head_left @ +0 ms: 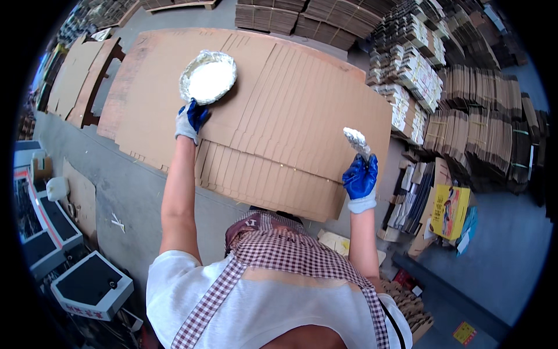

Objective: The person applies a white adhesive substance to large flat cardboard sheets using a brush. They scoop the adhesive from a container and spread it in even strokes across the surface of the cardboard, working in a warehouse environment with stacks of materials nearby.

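Observation:
My left hand [190,120], in a blue-coated glove, grips the near rim of a round bowl [231,71] whose wall is caked with white. White paste [209,82] fills its inside. On the right, my gloved right hand [361,179] is closed around the handle of a brush [357,141], its white-crusted head pointing up and to the left. Its handle is mostly hidden by my fingers. Beneath both hands lie brown cardboard sheets [302,110], fanned out so that their edges overlap in narrow strips. The brush appears to be above the sheets' right edge.
Tied cardboard bundles [476,125] are stacked along the right, and more stacks [270,17] stand at the back. A yellow box [450,212] sits at the lower right. Dark-topped machine units [93,282] are at the lower left, by the grey floor [136,215].

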`<state>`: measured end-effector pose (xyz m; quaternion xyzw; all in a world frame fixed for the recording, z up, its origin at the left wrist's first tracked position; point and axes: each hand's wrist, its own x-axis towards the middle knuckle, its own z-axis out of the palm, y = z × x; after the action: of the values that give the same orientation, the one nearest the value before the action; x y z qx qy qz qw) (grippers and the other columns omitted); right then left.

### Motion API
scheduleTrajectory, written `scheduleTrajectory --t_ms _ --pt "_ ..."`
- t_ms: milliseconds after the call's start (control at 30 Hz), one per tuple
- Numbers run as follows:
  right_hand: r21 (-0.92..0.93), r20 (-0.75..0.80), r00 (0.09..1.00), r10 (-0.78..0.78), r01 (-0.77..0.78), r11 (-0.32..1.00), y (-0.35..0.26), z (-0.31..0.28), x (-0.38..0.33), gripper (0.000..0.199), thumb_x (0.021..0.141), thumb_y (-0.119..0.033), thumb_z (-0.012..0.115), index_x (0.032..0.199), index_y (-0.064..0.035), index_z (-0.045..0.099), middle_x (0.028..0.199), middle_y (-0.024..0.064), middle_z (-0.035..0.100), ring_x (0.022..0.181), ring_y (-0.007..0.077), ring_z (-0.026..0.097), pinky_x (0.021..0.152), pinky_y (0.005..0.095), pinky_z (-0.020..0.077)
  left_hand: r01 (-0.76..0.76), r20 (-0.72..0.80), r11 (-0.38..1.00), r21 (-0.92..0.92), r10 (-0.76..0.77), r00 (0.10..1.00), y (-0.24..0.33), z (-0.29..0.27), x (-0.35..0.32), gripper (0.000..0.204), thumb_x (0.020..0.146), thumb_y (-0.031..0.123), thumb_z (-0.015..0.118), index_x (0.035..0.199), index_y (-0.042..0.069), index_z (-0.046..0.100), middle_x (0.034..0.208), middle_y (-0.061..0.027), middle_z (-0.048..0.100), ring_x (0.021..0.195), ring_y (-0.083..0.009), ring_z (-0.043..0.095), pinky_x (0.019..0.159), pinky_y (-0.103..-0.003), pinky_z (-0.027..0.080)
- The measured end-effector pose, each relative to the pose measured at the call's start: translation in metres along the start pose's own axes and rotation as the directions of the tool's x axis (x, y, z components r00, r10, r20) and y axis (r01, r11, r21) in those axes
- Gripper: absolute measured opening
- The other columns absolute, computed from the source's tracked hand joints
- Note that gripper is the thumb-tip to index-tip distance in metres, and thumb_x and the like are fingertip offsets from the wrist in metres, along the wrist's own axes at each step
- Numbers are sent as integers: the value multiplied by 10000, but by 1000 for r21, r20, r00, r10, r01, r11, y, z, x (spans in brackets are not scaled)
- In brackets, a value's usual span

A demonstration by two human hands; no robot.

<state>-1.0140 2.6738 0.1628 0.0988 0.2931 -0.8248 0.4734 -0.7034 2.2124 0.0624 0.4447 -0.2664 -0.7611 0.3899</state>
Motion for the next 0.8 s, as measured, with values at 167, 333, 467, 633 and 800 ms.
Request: scheduleTrajectory --t_ms 167,333,467,633,800 --pt "-29 -135 987 -81 78 997 15 13 0 288 913 -418 654 943 -132 664 791 -21 668 571 84 576 500 224 451 -132 -44 160 978 780 624 6 40 -47 411 855 352 729 1055 27 576 1022 -131 627 866 -282 637 731 -406 510" --pt "-22 -42 998 -43 42 999 30 24 3 323 934 -419 621 995 -104 664 797 -8 682 596 109 602 540 262 484 -260 118 62 964 772 625 2 32 -36 319 895 309 681 1035 36 594 1006 -151 622 871 -337 617 796 -434 496" --pt "-92 -119 990 -79 69 993 39 33 6 335 910 -441 648 956 -110 657 734 -21 640 552 97 557 489 239 435 -314 -117 612 726 560 820 1 39 -49 187 985 192 565 1088 46 618 980 -69 634 769 -154 635 599 -276 514" --pt "-104 -113 991 -73 61 993 51 29 24 348 918 -449 630 975 -106 652 726 -29 623 547 91 542 481 231 424 -417 -118 854 311 470 875 1 33 -81 278 1008 187 518 1243 42 554 1066 -73 639 756 -119 611 569 -231 502" --pt "-142 -106 986 -131 116 983 62 26 40 325 937 -407 609 1049 -104 645 760 -29 616 614 97 565 514 251 445 -619 424 340 708 496 758 -27 43 -106 255 991 186 515 1139 31 655 1079 -81 664 867 -182 607 739 -299 487"
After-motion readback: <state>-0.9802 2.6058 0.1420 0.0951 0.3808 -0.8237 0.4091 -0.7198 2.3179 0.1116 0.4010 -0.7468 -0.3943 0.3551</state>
